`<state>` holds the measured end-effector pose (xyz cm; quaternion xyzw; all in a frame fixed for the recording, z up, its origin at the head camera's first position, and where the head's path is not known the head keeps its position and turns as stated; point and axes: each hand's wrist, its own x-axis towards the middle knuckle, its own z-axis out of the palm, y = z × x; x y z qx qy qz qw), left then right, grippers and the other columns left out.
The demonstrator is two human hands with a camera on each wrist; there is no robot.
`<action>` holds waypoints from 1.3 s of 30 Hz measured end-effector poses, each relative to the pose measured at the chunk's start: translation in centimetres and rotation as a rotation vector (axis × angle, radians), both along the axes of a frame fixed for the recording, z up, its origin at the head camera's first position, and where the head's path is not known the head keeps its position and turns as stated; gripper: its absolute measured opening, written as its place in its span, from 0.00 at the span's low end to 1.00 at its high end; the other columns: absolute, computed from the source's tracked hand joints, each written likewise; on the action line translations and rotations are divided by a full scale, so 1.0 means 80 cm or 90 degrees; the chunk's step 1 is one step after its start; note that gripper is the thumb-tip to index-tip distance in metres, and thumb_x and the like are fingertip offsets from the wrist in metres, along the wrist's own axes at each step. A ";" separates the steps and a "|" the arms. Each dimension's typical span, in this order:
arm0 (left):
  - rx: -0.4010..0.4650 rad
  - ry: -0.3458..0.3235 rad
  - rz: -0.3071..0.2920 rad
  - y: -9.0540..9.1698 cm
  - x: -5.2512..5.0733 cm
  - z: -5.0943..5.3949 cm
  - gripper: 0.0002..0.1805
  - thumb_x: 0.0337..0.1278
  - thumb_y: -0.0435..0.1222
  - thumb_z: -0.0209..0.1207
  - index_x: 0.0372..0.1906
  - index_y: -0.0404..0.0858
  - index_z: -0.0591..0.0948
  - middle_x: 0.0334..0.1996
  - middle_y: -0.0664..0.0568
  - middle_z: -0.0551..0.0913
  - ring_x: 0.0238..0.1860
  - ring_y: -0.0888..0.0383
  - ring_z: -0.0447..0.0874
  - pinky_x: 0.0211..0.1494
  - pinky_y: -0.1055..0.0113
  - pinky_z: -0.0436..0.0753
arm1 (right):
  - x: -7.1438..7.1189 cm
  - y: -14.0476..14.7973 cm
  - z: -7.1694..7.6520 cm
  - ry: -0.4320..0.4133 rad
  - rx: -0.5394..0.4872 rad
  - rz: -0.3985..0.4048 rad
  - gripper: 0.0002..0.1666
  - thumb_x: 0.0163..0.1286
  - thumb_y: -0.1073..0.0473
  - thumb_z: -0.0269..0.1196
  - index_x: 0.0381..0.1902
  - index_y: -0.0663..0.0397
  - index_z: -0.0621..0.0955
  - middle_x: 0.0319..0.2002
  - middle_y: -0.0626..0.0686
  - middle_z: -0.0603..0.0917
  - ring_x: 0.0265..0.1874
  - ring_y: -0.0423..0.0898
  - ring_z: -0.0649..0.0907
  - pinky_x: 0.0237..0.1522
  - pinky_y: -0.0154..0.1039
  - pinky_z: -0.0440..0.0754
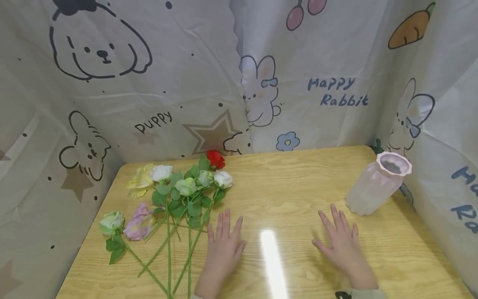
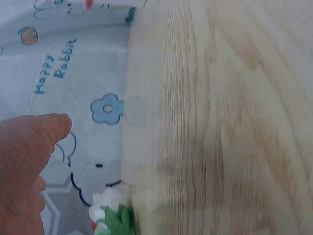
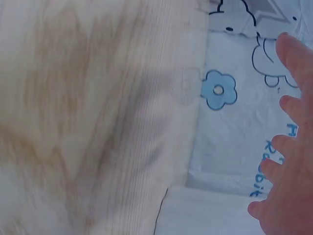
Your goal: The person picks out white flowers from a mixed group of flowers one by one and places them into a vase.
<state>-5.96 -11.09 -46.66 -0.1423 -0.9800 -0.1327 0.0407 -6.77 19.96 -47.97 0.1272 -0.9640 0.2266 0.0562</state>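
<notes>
My left hand (image 1: 224,245), fingers straight and spread, is over the wooden table (image 1: 284,187), just right of the flower stems, and holds nothing. Likewise spread and bare, my right hand (image 1: 341,251) is in front of a tilted-looking pink and white vase (image 1: 375,187) with a wavy rim. Several long-stemmed flowers lie on the table's left side: a red flower (image 1: 215,159), white roses (image 1: 161,172), pale green roses (image 1: 186,187), a yellow flower (image 1: 140,182) and a purple flower (image 1: 138,222). Each wrist view shows part of its hand; whether either palm touches the table I cannot tell.
Pale cloth (image 1: 201,83) printed with cartoon animals hangs behind the table and along both sides. Another pale green rose (image 1: 111,223) lies near the left edge. A dark green thing (image 1: 378,146) shows partly behind the vase at the back right corner.
</notes>
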 end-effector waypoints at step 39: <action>0.045 -0.076 0.157 -0.090 0.003 -0.014 0.31 0.57 0.42 0.54 0.63 0.33 0.62 0.64 0.28 0.46 0.63 0.32 0.42 0.55 0.31 0.44 | -0.022 0.176 0.024 -0.004 -0.008 -0.180 0.45 0.65 0.47 0.53 0.67 0.63 0.45 0.65 0.73 0.35 0.60 0.74 0.41 0.41 0.78 0.45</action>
